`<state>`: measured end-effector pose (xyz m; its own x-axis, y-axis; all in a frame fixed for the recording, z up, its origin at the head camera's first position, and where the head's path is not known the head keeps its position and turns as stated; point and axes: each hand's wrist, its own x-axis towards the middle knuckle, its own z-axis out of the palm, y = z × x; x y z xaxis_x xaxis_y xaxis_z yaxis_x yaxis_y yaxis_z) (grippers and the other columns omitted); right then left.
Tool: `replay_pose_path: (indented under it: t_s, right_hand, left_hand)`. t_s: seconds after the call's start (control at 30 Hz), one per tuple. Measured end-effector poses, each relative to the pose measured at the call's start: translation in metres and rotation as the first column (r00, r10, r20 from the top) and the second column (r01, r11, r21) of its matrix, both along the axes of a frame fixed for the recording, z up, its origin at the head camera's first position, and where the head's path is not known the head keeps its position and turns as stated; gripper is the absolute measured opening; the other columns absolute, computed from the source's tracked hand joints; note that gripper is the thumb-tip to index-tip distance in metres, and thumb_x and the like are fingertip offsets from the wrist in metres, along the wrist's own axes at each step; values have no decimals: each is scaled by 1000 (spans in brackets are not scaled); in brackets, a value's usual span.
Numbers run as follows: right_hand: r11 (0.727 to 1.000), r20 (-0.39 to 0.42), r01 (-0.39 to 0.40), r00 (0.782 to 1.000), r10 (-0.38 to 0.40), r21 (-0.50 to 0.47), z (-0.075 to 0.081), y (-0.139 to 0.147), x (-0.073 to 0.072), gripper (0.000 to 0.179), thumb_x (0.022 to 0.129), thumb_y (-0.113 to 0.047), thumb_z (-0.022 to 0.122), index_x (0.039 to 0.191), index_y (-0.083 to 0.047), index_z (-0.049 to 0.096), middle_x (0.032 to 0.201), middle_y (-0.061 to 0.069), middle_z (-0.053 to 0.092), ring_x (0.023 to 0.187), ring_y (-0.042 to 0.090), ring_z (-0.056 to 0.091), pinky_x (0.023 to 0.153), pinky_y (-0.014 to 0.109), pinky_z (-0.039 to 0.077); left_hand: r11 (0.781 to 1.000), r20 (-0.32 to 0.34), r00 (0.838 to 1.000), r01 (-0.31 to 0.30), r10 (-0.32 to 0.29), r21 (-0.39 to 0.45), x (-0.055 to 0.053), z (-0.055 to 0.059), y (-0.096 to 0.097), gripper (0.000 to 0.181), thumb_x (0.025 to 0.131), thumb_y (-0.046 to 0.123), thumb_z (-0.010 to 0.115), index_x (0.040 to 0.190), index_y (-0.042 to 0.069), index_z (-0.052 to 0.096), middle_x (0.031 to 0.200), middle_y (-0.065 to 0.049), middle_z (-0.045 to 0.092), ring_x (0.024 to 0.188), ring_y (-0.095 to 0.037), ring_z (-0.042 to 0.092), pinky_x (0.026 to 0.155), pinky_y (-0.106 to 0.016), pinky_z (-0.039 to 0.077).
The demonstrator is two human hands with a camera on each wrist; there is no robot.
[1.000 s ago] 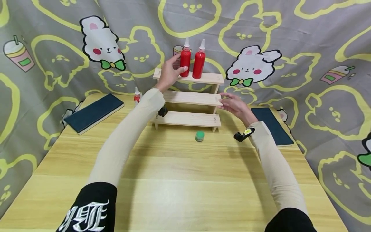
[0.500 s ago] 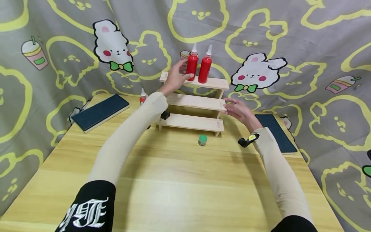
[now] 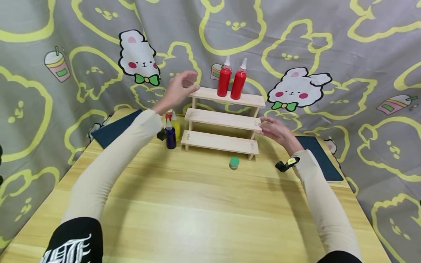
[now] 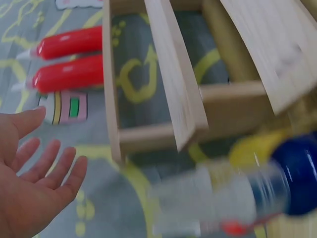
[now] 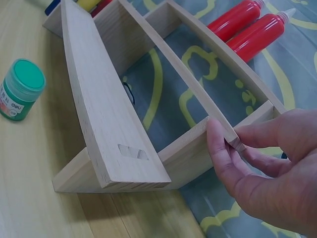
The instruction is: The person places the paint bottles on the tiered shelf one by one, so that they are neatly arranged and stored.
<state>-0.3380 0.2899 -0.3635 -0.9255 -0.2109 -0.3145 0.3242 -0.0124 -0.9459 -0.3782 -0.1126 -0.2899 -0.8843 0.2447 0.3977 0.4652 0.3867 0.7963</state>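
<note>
Two red squeeze bottles [image 3: 224, 81] with white nozzles stand side by side on the top tier of a three-step wooden shelf [image 3: 223, 118]. My left hand [image 3: 180, 89] is held in the air off the left end of that tier, apart from the bottles. Its fingers are loosely bent around nothing, as the left wrist view shows. With thumb and fingers, my right hand [image 5: 270, 158] pinches the right end of the middle tier. Below my left wrist stand a dark blue bottle [image 3: 170, 136], a yellow bottle [image 3: 176, 128] and a partly hidden red bottle [image 3: 169, 114].
A small green-lidded jar [image 3: 234, 163] sits before the shelf on the wooden table [image 3: 210, 208]. Dark books lie at the back left [image 3: 115, 128] and back right [image 3: 317, 155]. A patterned grey curtain [image 3: 197, 25] hangs behind.
My left hand has let go of the left red bottle on the top tier and moved left, away from it. The right hand keeps its grip on the shelf. The head view has shifted.
</note>
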Motion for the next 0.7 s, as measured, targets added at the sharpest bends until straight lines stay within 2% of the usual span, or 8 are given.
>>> replay_pose_path:
  t_s: [0.13,0.33,0.43,0.5,0.7]
  right_hand:
    - [1000,7,-15,1000,15,8,-1,1,1,62,108,1,49,163,-2,21,110,8,54,76,8,61,92,24,59]
    - [1000,4,-2,1000,2,-10,-2,6,3,61,108,1,50,162,-3,22,105,7,54,66,5,54,95,26,59]
    - [1000,9,7,1000,-7,-18,-3,8,4,61,107,2,51,162,-3,23,104,7,53,68,6,57,91,25,59]
    - [1000,4,0,1000,0,-21,-4,8,4,61,108,1,51,162,-3,23,105,7,51,68,7,57,89,24,60]
    - [999,-2,-12,1000,12,-52,-2,4,2,59,107,2,50,160,-2,24,101,5,54,67,6,57,91,25,60]
  left_hand:
    - [999,5,1000,-9,9,-46,8,-1,-29,46,103,22,69,144,3,58,142,-18,63,125,-28,62,107,-40,50]
    - [994,60,998,5,1,-106,19,-7,-60,42,104,28,69,139,7,63,134,-15,67,121,-26,63,104,-43,49]
    - [992,84,996,10,1,-126,26,-17,-71,42,103,31,69,138,8,64,131,-13,69,120,-25,64,104,-44,48]
    - [991,77,997,3,7,-135,32,-26,-78,41,104,34,68,136,9,65,130,-12,70,119,-25,64,103,-42,49]
    - [995,49,999,-19,23,-96,52,-49,-95,40,106,42,62,132,12,68,126,-10,70,108,-22,64,89,-30,50]
